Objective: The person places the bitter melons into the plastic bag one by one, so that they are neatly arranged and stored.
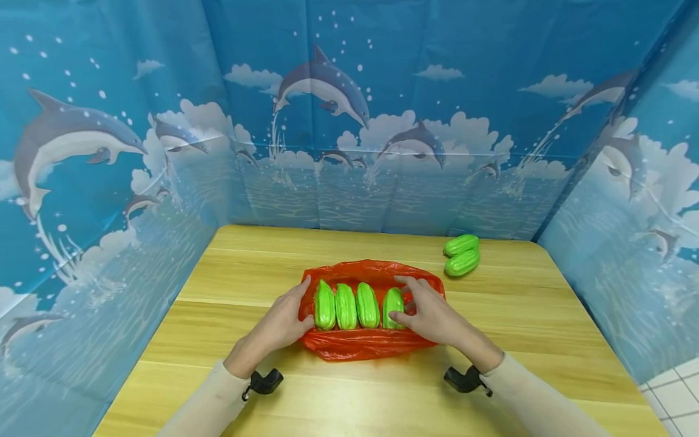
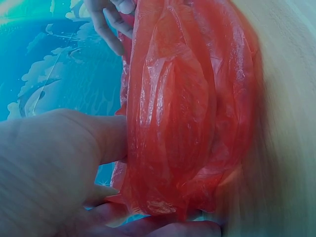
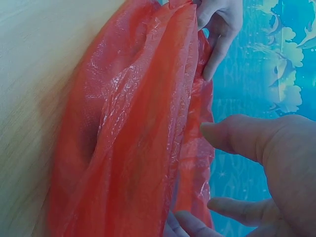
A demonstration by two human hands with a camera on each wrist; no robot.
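A red plastic bag (image 1: 363, 346) lies spread wide at its mouth on the table. Several green ridged gourds (image 1: 346, 306) stand in a row inside it. My left hand (image 1: 284, 318) grips the bag's left side, its thumb passing behind the rim in the left wrist view while the other fingers lie along the outside. Over the bag's right end, my right hand (image 1: 434, 312) is spread, with thumb and fingers at the rightmost gourd (image 1: 392, 303). In the right wrist view the bag's wall hides that gourd, so contact with it is unclear.
Two more green gourds (image 1: 462, 255) lie together at the back right of the wooden table (image 1: 229, 279). A blue dolphin-print curtain (image 1: 349, 200) rises behind the table and along both sides.
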